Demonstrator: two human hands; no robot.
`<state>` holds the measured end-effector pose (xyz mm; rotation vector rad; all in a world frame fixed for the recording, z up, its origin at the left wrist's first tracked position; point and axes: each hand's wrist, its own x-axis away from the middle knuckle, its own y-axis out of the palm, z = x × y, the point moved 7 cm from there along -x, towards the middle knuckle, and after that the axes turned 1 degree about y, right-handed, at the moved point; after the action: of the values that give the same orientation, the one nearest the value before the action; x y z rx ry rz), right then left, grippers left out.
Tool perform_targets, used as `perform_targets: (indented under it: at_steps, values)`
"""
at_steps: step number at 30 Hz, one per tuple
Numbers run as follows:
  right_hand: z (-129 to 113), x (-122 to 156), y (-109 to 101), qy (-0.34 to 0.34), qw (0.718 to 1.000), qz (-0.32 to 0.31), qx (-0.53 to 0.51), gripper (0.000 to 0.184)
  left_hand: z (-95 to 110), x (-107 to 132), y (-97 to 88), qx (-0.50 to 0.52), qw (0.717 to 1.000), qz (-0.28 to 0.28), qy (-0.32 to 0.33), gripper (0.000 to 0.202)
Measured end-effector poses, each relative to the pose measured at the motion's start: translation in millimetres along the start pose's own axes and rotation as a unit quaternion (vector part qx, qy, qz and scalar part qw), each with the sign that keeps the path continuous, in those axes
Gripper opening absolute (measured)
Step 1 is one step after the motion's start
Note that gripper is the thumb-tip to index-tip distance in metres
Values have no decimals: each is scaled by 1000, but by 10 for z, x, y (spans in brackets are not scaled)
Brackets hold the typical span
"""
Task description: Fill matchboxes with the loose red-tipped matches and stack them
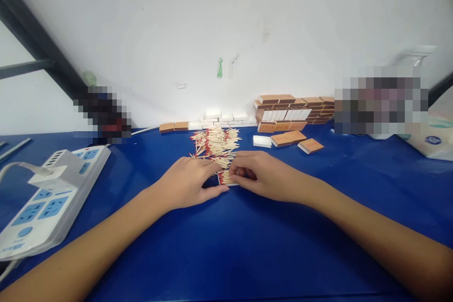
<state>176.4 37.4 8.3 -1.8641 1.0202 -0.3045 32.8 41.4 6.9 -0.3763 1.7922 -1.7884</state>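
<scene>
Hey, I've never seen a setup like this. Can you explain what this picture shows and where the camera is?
No machine here: these are a person's own bare hands, filmed by one head-worn camera looking forward and down. The left hand and right hand are at a small white tray with red-tipped matches in it. The right hand's fingers hide whether any match is pinched. Just beyond is a loose pile of matches. Farther back, white boxes and stacked orange-brown matchboxes line the wall. A power strip sits at picture left on the blue tabletop.
</scene>
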Motion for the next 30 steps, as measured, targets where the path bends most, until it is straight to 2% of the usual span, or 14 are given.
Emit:
perform_targets:
  at_steps: [18,23,27,30]
  values:
    - [6,-6,-12,-16,999,21,28,11,-4,3,6,-16,1000,15,11,36]
    - [23,-3,-142,-24,998,51,40,12,-18,7,6,-18,1000,19,8,37]
    - [147,-9,-290,6,993,92,71,14,-21,13,5,-15,1000,22,6,37]
    - [192,-12,-299,17,993,98,63,14,-15,17,-3,-20,999,27,11,38]
